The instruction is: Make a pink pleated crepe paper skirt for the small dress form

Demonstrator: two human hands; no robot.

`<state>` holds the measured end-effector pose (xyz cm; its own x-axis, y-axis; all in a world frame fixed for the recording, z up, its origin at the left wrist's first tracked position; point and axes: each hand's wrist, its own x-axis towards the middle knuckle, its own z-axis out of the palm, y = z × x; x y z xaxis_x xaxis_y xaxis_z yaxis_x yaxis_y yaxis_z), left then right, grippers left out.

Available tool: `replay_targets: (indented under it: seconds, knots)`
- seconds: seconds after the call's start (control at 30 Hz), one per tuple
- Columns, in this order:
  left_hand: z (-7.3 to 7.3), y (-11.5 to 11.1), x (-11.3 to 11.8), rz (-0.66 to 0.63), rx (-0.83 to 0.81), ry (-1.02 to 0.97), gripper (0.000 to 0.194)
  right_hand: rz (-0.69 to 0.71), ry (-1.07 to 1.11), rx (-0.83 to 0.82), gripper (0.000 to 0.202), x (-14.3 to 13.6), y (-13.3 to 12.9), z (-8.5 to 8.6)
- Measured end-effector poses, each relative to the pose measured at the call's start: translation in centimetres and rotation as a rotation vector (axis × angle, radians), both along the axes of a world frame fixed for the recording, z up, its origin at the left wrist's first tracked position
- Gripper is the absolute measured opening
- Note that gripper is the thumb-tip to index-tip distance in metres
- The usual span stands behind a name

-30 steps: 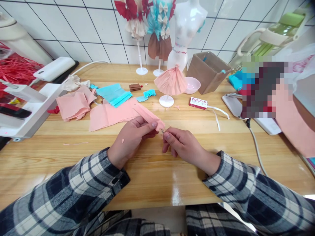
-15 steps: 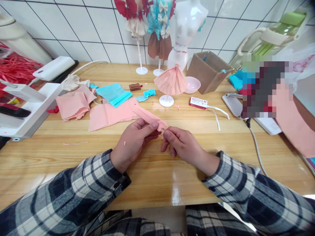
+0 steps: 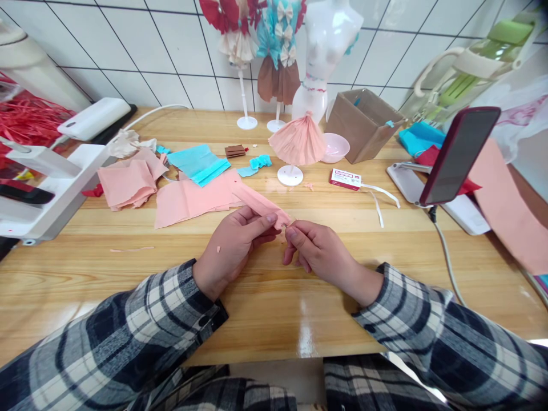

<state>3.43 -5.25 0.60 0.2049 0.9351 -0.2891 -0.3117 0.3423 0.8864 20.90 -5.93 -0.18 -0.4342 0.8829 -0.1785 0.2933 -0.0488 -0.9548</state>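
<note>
A folded strip of pink crepe paper (image 3: 259,202) slants over the table, its near end pinched between the thumb and fingers of my left hand (image 3: 237,242). A tiny pink scrap clings to the back of that hand. Close by on the right, my right hand (image 3: 314,246) is closed in a pinch at the ragged tip of the strip. Whatever lies between those fingertips is too small to make out. Beyond the strip lies a flat sheet of pink crepe paper (image 3: 188,200), with a blue crepe sheet (image 3: 199,164) partly over it.
A white mannequin (image 3: 327,51) with a pink pleated skirt (image 3: 297,138) stands behind, beside two smaller dressed forms. Around it are a pink bowl (image 3: 336,149), a cardboard box (image 3: 363,128) and a small red-and-white box (image 3: 345,179). At right a phone (image 3: 462,154) stands on a holder.
Both hands keep nearly the same place. My right fingertips have shifted very slightly at the strip's tip. The blurred patch over the phone is gone.
</note>
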Motion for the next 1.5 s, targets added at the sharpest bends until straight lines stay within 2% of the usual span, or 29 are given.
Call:
replay_targets:
  seconds: [0.47,0.77,1.07,1.5]
  knots:
    - [-0.06,0.02,-0.15,0.006,0.012,0.012,0.018,0.003,-0.021,0.021,0.043,0.02,0.12,0.02]
    - [0.22,0.46,-0.77,0.073,0.054,0.063,0.017,0.026,-0.007,0.006,0.043,0.37,0.33,0.05]
    - [-0.02,0.19,-0.42,0.026,0.048,0.08,0.019,0.03,0.006,-0.022,0.046,0.29,0.25,-0.02]
    - [0.39,0.35,-0.62,0.057,0.06,0.096,0.018,0.031,0.048,-0.066,0.045,0.53,0.51,-0.24]
